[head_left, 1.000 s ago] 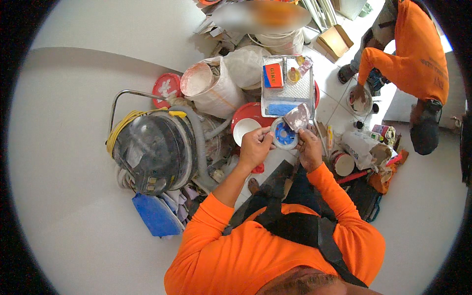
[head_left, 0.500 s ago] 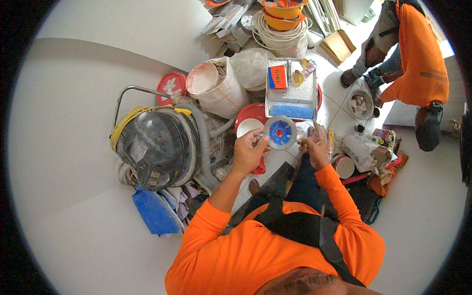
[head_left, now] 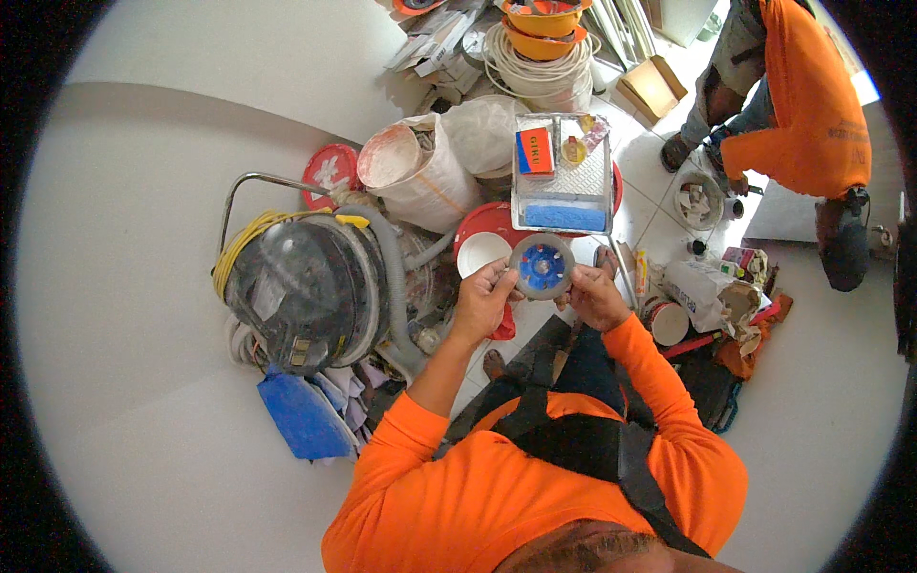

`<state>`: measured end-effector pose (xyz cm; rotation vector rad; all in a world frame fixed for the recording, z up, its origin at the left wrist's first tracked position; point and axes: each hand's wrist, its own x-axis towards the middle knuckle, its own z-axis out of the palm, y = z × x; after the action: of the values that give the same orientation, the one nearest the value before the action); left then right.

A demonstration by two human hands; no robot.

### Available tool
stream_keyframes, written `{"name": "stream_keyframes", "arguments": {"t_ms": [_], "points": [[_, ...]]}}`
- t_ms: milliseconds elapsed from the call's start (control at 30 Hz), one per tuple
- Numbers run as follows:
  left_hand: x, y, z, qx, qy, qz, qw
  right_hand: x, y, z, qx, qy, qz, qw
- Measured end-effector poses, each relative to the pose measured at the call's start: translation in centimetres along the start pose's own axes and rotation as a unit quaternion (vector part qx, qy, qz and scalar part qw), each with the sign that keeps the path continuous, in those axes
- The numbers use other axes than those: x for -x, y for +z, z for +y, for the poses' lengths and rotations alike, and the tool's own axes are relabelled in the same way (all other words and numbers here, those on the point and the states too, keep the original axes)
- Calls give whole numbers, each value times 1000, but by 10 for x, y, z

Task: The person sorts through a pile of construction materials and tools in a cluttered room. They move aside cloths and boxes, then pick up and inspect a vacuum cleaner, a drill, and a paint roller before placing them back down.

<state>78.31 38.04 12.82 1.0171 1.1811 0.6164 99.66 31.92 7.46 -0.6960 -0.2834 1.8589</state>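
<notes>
A round disc (head_left: 543,266) with a wide grey rim and a blue, slotted-looking centre is held up in front of my body, its face toward me. It resembles a grinding wheel, but its exact kind is unclear. My left hand (head_left: 485,294) pinches the left edge, thumb on the near face. At the right edge, my right hand (head_left: 597,297) also grips it, with some fingers hidden behind. Just beyond the disc stands a metal tray (head_left: 583,181) bearing a blue roller sleeve (head_left: 565,218) and an orange-and-blue box (head_left: 535,152). A white bowl (head_left: 482,252) sits behind my left hand.
To the left stands a dusty vacuum cleaner (head_left: 301,286) with a grey hose (head_left: 394,277). A white sack (head_left: 441,177) and coiled cable (head_left: 544,67) lie farther back. At right, another person (head_left: 807,105) bends over near a bucket (head_left: 699,202); bags and tools (head_left: 712,291) lie nearby.
My right hand has come left and up onto the disc's right edge. The red spot at the disc's centre no longer shows. The other person's arm has shifted over the bucket.
</notes>
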Motion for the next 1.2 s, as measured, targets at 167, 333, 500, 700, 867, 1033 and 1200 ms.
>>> {"name": "stream_keyframes", "arguments": {"t_ms": [167,333,500,700,867,1033,1200], "points": [[-5,-5,-26,-44,-12,29,999,-11,-29,11,274,-16,143,951],[13,-35,-74,-77,-93,37,992,-55,-112,14,340,-11,340,877],[60,-82,-116,-206,-128,70,968,-139,-210,-2,505,-34,432,746],[117,-131,-173,-190,-210,146,948,-225,-295,2,639,-44,455,619],[155,-132,-175,-107,-232,222,941,-230,-257,16,625,-4,502,598],[150,-128,-182,-119,-209,188,952,-177,-197,26,543,-177,523,633],[146,-124,-183,-123,-196,185,955,-153,-220,50,546,-116,441,703]]}}
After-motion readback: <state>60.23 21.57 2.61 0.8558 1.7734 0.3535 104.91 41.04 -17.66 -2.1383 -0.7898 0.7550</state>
